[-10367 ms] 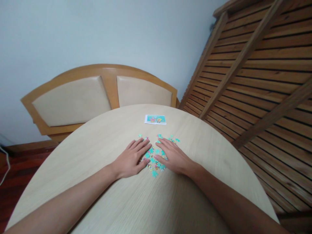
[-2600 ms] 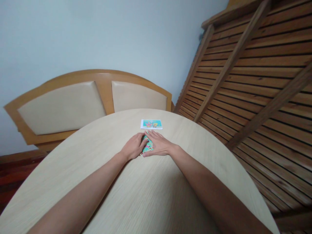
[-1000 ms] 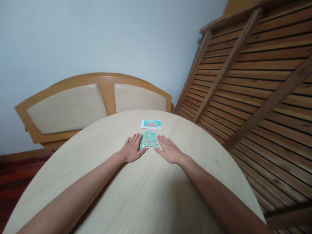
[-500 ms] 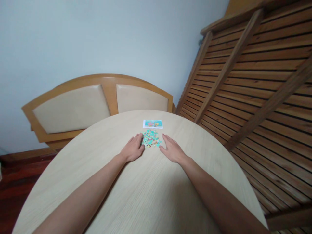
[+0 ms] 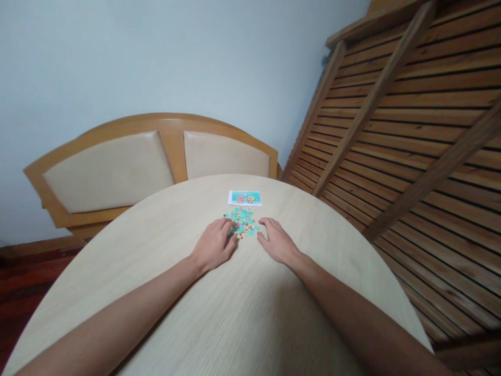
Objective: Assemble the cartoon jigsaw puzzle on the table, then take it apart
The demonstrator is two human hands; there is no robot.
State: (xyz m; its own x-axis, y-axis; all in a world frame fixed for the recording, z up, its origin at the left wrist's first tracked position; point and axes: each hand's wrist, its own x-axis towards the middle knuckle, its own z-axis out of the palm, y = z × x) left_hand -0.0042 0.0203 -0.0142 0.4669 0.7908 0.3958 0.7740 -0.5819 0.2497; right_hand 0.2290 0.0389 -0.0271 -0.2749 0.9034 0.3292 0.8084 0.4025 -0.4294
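Note:
A loose heap of small jigsaw puzzle pieces [image 5: 245, 216], mostly turquoise with bits of pink, yellow and white, lies between my hands. My left hand [image 5: 214, 240] rests at the heap's left edge, its fingers bent and touching or covering a few pieces, thumb apart. On the other side my right hand [image 5: 276, 239] lies beside the heap with fingers slightly curved and thumb apart, holding nothing. Just beyond the pieces is a picture card [image 5: 246, 198] with a turquoise scene, a pink and a yellow cartoon figure and a white border.
Everything lies on a round, pale wood table [image 5: 188, 308]. Behind its far edge stands a wooden headboard [image 5: 178, 151] with cream padded panels, against a pale wall [image 5: 168, 57]. A slatted wooden frame [image 5: 395, 136] leans on the right. Dark red flooring [image 5: 27, 282] shows at the lower left.
My left hand has shifted right over the heap's edge, its fingers more bent. The right hand's fingers curl slightly more. The pieces have spread a little, and the view has shifted slightly.

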